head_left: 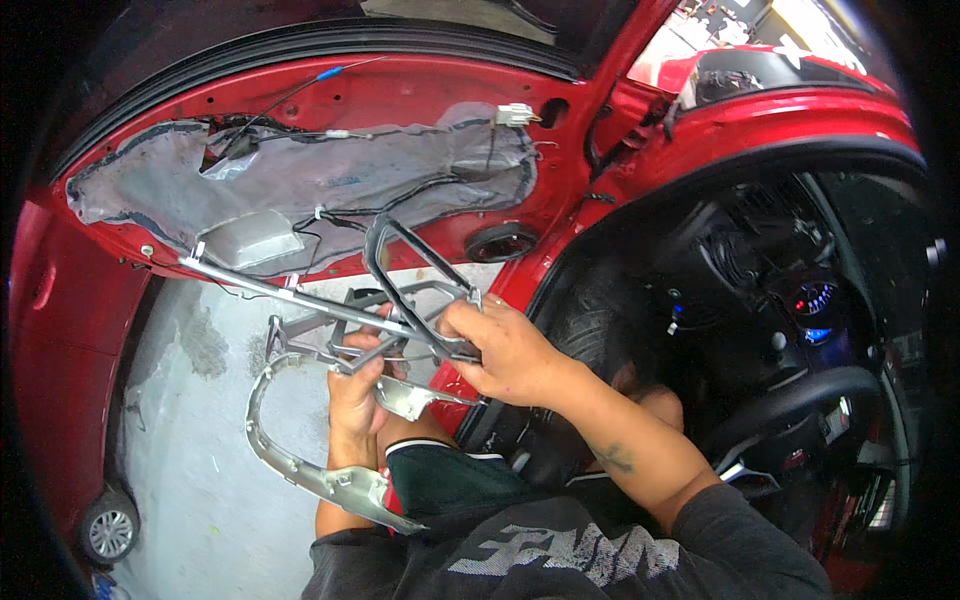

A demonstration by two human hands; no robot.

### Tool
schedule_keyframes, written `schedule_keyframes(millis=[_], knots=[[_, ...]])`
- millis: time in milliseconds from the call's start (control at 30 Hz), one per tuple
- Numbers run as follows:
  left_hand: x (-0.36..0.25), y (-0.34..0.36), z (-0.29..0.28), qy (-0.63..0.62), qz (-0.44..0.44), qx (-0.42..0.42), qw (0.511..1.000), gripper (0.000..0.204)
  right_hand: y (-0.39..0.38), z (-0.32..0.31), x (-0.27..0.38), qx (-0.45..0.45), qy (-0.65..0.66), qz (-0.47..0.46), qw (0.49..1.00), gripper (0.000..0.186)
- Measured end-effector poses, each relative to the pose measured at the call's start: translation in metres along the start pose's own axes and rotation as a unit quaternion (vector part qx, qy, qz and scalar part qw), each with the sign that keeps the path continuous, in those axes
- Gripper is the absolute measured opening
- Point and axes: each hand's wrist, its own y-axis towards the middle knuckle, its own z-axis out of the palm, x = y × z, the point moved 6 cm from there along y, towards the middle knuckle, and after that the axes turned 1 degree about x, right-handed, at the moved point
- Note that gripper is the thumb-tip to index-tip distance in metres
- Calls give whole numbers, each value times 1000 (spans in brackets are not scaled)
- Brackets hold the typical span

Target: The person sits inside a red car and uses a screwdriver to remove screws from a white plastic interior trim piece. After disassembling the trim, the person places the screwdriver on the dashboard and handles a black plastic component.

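Several grey plastic car trim pieces are bunched together between my hands, in front of the open door. My right hand (510, 350) is closed around the lower end of a dark angular trim frame (376, 255). From below, my left hand (352, 400) grips the bundle, its fingers partly hidden by the pieces. A long, straight silver trim strip (250, 284) points out toward the door at the left. Beside my left forearm hangs a curved silver trim piece (262, 425), its hollow back showing. Which piece each fingertip touches in the middle cannot be made out.
The red door (400, 85) stands open without its panel, a plastic sheet (370, 165) covering its inside. Wires, a white connector (515, 115), a blue-handled thin tool (328, 73) and a round speaker (502, 243) are on it. At right is the steering wheel (845, 388); at left, another red car (60, 330).
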Motion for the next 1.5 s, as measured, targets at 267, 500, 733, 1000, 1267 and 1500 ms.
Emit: schedule_keyframes(millis=[267,500,733,1000,1267,1500], knots=[[-2,8,-78,79,26,-99,992,29,50,58,-59,97,84,49,991,29],[-32,17,-97,93,46,-143,984,34,69,58,-95,85,156,38,983,32],[-73,4,-123,37,141,-227,963,36,66,2,-89,168,212,140,952,35],[-245,-79,-138,16,320,-363,875,28,118,35,12,243,222,211,920,36],[-397,-209,-182,33,467,-427,774,27,193,105,144,402,195,114,887,37],[-451,-266,-225,39,530,-428,732,37,268,92,320,478,150,-18,865,28]])
